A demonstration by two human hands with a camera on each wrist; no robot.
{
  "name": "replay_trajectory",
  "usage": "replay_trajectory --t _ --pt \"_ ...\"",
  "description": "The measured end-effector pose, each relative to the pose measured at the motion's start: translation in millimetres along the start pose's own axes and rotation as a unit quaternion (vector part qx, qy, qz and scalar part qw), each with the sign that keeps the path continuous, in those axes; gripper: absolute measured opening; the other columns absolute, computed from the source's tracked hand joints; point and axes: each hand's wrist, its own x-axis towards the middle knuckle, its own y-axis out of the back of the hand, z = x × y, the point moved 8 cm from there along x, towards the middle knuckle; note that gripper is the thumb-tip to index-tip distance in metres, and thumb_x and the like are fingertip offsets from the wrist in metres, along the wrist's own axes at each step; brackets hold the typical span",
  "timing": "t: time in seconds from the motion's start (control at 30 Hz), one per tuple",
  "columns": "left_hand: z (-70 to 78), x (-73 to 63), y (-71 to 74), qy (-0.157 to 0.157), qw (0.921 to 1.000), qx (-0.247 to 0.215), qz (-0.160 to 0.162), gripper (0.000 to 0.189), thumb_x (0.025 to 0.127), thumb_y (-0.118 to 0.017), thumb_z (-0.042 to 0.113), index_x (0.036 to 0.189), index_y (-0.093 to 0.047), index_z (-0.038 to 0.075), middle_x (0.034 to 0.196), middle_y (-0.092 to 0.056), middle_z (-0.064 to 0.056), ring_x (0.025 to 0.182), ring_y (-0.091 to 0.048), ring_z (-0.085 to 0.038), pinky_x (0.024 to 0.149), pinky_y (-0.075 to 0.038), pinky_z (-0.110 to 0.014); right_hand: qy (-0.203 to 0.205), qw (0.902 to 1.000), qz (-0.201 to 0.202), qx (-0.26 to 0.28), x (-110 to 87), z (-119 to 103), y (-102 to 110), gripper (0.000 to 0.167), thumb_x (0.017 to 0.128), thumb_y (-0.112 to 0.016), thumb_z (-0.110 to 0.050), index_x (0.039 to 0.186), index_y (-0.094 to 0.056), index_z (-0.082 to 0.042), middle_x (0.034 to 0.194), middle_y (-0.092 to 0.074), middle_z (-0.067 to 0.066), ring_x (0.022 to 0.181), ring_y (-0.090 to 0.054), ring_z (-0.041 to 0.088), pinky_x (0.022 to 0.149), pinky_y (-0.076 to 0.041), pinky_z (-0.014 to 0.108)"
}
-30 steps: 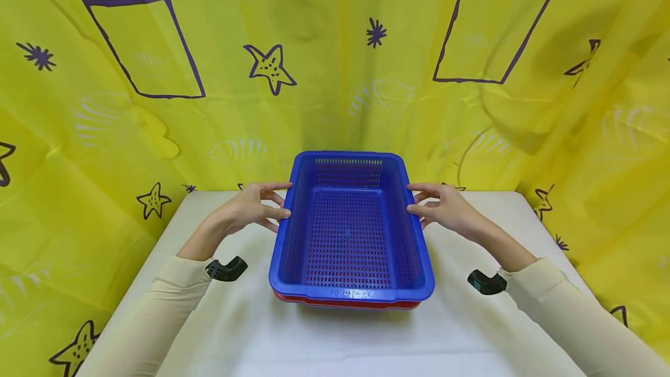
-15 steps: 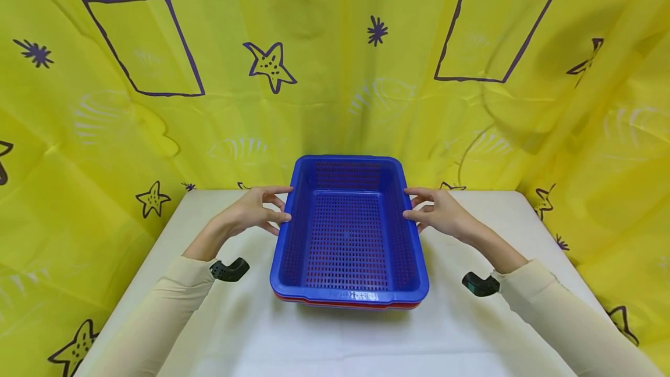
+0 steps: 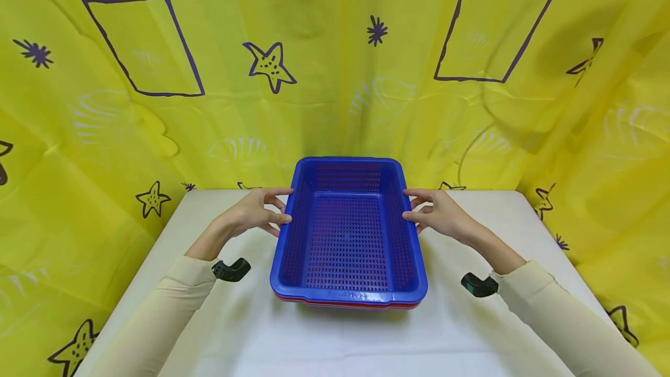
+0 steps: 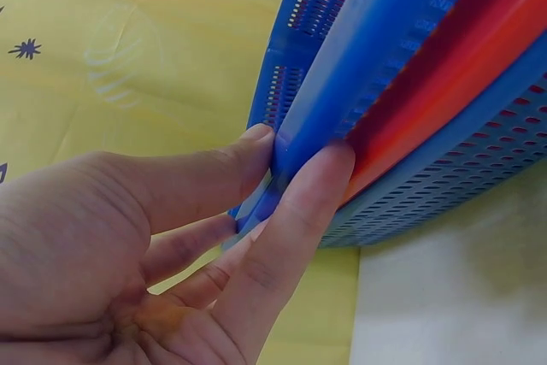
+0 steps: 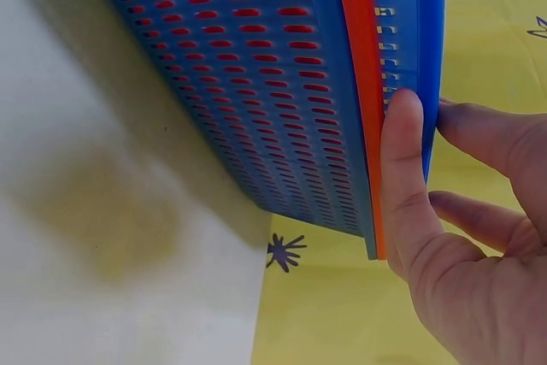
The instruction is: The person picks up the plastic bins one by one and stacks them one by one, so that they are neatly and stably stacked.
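A blue plastic basket [image 3: 347,237] with a slotted floor sits at the top of a nested stack in the middle of the head view. Below its rim shows the orange-red rim of a red basket [image 5: 366,83]. Lowest comes another blue basket [image 5: 248,83], its slots showing red from within. On the left side my left hand [image 3: 253,209] pinches the top basket's rim between thumb and fingers. My right hand [image 3: 445,212] pinches the same rim on the opposite side. In both wrist views, a finger lies under the rim, beside the red one. The top basket's inside holds nothing.
The stack is on a white-covered table [image 3: 345,348]. A yellow curtain [image 3: 335,115] with dark drawings hangs close behind it and along both sides. A dark wrist camera [image 3: 231,270] sits at the left cuff, another camera [image 3: 479,285] at the right.
The top blue basket has sunk slightly into the stack, narrowing the red band seen at its front. Both hands came down with it, keeping their hold; the right hand shifted slightly left.
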Motion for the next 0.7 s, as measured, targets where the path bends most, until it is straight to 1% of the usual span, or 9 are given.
replay_trajectory --t 0.2,0.37,0.5,0.6,0.7 --pt "1.9 0.1 -0.9 0.000 1.0000 0.009 0.001 0.073 0.093 -0.073 -0.002 0.156 -0.039 0.000 0.110 -0.055 -0.020 0.083 -0.072 -0.022 0.074 -0.064 -0.044 0.001 0.9999 0.001 -0.015 -0.8 -2.2 -1.0 0.063 0.097 -0.071 -0.007 0.150 -0.041 0.011 0.117 -0.055 0.030 0.074 -0.071 0.021 0.066 -0.063 0.037" --pt "4.5 -0.8 -1.2 0.000 0.9995 0.029 0.009 0.071 0.093 -0.073 -0.003 0.155 -0.039 -0.003 0.108 -0.057 -0.020 0.082 -0.072 -0.021 0.073 -0.064 -0.043 0.009 0.9994 -0.001 -0.033 -2.1 -5.9 -2.6 0.063 0.097 -0.071 -0.007 0.149 -0.041 0.012 0.120 -0.056 0.031 0.071 -0.072 0.023 0.065 -0.063 0.035" --pt "7.5 -2.3 -0.5 -0.004 0.9989 0.043 0.019 0.073 0.092 -0.074 -0.003 0.155 -0.039 -0.003 0.109 -0.060 -0.022 0.080 -0.073 -0.022 0.071 -0.064 -0.042 0.014 0.9984 -0.001 -0.055 -3.5 -8.3 -2.2 0.065 0.097 -0.072 -0.009 0.151 -0.041 0.010 0.121 -0.057 0.032 0.069 -0.073 0.029 0.064 -0.062 0.034" --pt "9.0 -4.9 0.9 -0.003 0.9987 0.044 0.025 0.076 0.092 -0.074 -0.002 0.157 -0.036 0.000 0.112 -0.064 -0.025 0.082 -0.074 -0.025 0.071 -0.064 -0.043 0.016 0.9977 -0.002 -0.066 -4.5 -8.6 -0.6 0.067 0.097 -0.072 -0.011 0.153 -0.039 0.008 0.122 -0.058 0.032 0.070 -0.073 0.034 0.063 -0.062 0.034" --pt "9.2 -8.9 2.6 -0.002 0.9989 0.039 0.025 0.077 0.094 -0.074 0.001 0.160 -0.034 0.004 0.117 -0.066 -0.027 0.085 -0.075 -0.029 0.072 -0.064 -0.046 0.017 0.9972 0.000 -0.073 -5.8 -7.9 2.4 0.069 0.098 -0.072 -0.014 0.154 -0.038 0.005 0.125 -0.058 0.033 0.073 -0.073 0.035 0.064 -0.062 0.035"
